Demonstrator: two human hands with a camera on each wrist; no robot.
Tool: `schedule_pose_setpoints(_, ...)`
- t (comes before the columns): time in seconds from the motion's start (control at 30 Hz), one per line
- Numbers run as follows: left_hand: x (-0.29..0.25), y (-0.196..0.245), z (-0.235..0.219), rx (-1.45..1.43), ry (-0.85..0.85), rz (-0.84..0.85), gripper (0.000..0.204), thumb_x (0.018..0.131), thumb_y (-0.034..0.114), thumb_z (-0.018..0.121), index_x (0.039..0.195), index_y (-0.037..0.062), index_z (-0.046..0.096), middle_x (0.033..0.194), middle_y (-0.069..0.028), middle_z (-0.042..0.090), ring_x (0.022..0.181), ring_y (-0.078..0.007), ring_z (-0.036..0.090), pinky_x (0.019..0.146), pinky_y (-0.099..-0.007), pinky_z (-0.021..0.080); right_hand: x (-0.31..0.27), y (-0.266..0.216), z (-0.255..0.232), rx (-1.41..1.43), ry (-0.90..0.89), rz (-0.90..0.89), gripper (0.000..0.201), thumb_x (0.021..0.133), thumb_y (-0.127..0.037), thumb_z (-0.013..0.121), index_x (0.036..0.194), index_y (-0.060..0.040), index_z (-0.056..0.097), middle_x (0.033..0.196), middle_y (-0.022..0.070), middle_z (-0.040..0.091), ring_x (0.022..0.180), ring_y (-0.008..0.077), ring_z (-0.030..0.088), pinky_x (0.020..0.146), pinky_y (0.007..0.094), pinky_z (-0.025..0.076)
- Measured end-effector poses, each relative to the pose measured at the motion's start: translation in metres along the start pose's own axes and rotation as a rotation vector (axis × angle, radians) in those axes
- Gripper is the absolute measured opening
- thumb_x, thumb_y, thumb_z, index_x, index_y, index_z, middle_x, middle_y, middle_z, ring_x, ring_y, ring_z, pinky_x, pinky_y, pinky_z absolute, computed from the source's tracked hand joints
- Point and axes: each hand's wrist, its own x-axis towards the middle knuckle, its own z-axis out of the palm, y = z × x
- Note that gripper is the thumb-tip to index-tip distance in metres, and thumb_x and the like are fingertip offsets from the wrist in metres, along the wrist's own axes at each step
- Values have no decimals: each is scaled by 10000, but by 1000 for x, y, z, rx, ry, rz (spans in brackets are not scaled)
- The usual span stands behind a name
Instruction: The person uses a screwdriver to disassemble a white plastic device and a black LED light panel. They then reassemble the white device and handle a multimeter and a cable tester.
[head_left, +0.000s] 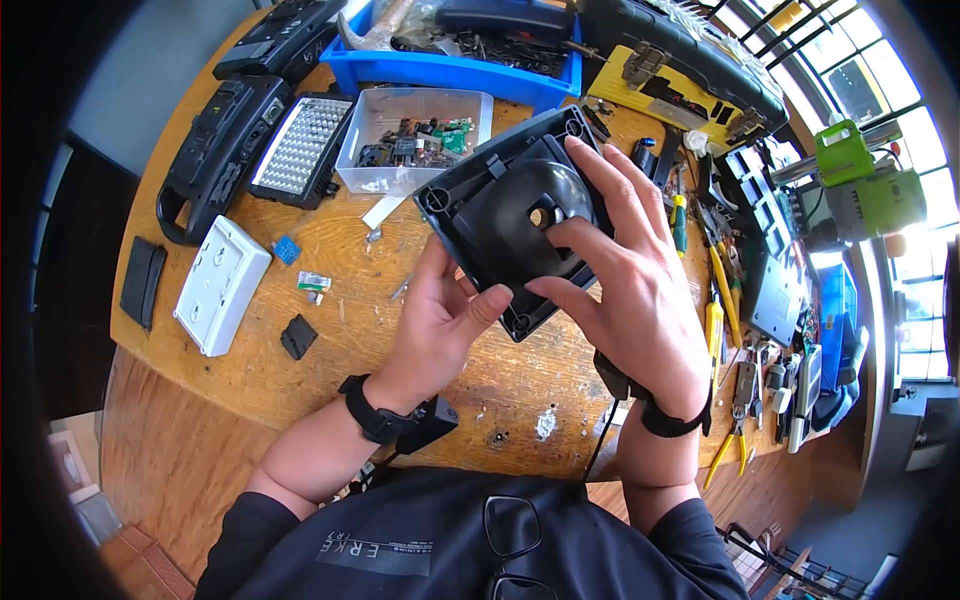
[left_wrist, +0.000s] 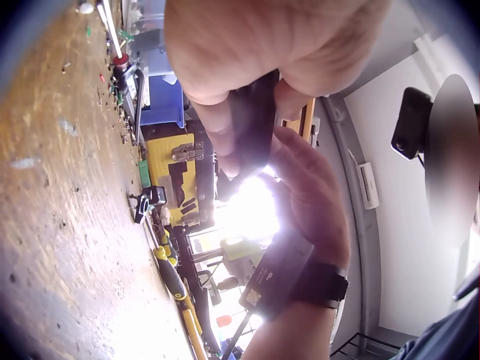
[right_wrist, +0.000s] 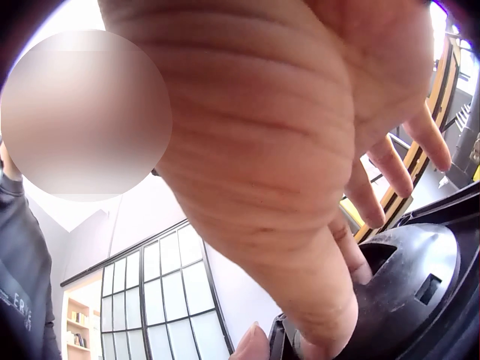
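Note:
A black plastic housing (head_left: pixel 470 215), square-cornered with a smooth dome (head_left: pixel 520 205) on its upper face, is held tilted above the table. My left hand (head_left: pixel 440 310) grips its lower left edge, thumb on the near side and the other fingers mostly hidden behind. Over the dome lies my right hand (head_left: pixel 640 270). Its index finger bends to the slot in the dome and its thumb presses near the lower edge, while the remaining fingers reach across the far right side. In the right wrist view the dome (right_wrist: pixel 409 300) shows two openings, with the index fingertip at the larger.
Left on the wooden table (head_left: pixel 380 340) lie a white plastic case (head_left: pixel 222 285), an LED panel (head_left: pixel 302 150) and small scraps. Behind stand a clear bin (head_left: pixel 365 165) of circuit boards, a blue tray (head_left: pixel 450 80) and a yellow-black toolbox (head_left: pixel 660 95). Pliers (head_left: pixel 738 450) and screwdrivers crowd the right.

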Motion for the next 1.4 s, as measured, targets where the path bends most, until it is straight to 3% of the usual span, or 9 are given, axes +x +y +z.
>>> schedule_pose_setpoints(0.3,0,1,0,1,-21,12,596,927,160,623,1412,34,302,1352,-83,452,1189,-135,489,984,-296,408,0,6,-15,54,67,-38,257,632,-82,775,818,-28,605,1410,174,417,1288,414,390,1032,494,376)
schedule_pose_setpoints(0.4,-2,1,-2,-20,21,-98,563,949,187,585,1417,25,317,1369,-93,468,1251,-172,456,1055,-332,347,-5,18,-22,111,110,-19,260,623,-73,779,806,-20,601,1401,181,435,1235,414,448,1005,468,394)
schedule_pose_setpoints(0.47,-1,4,-1,-25,53,-144,462,1000,204,490,1385,-1,339,1306,-82,500,1174,-121,486,1005,-277,377,-8,23,-28,114,100,-13,269,620,-74,780,809,-17,597,1400,184,437,1206,410,472,993,454,403)
schedule_pose_setpoints(0.83,0,4,-2,34,94,-187,466,1039,299,363,1393,-5,356,1326,-91,493,1215,-141,465,1037,-290,356,-13,17,-28,114,-257,-91,280,643,-135,780,830,-29,602,1406,173,433,1260,402,418,1029,471,373)
schedule_pose_setpoints(0.9,1,4,-4,53,89,-194,467,1040,305,359,1390,-4,362,1328,-94,493,1217,-145,465,1039,-293,354,-12,16,-24,111,-250,-102,262,634,-94,769,829,-27,608,1386,165,445,1254,384,420,1022,459,383)
schedule_pose_setpoints(0.97,1,4,-5,157,47,-179,482,1035,336,330,1403,24,319,1313,-111,499,1181,-177,535,1002,-321,441,-11,15,-21,107,-243,-114,251,625,-53,758,828,-24,614,1367,156,457,1248,366,423,1014,446,394)
schedule_pose_setpoints(1.3,1,8,-3,75,50,-208,516,1025,371,343,1399,17,314,1314,-122,498,1184,-183,533,1001,-330,448,-7,17,-23,122,-158,-106,281,643,-52,755,883,-32,611,1360,167,467,1256,381,420,1021,450,393)
schedule_pose_setpoints(1.4,1,6,-3,-144,121,-266,488,1036,327,357,1402,5,354,1330,-101,498,1201,-149,496,1016,-291,399,-11,23,-33,133,-47,-65,275,668,-69,761,899,-32,616,1324,173,510,1217,390,471,997,454,409)
